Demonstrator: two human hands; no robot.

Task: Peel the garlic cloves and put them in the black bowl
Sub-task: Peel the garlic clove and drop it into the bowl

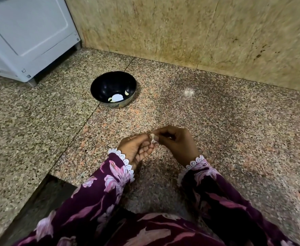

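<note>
Both hands meet low over the speckled granite surface [216, 121], pinching one garlic clove [152, 136] between them. The left hand [136, 148] grips it from below with curled fingers, while the right hand [177, 142] clamps thumb and forefinger on its top, where a thin strand of skin hangs down. Well apart, toward the wall, sits the black bowl [99, 86] (two peeled cloves [126, 93] lie inside, beside a bright white reflection). A white appliance [24, 32] stands at the far left.
</note>
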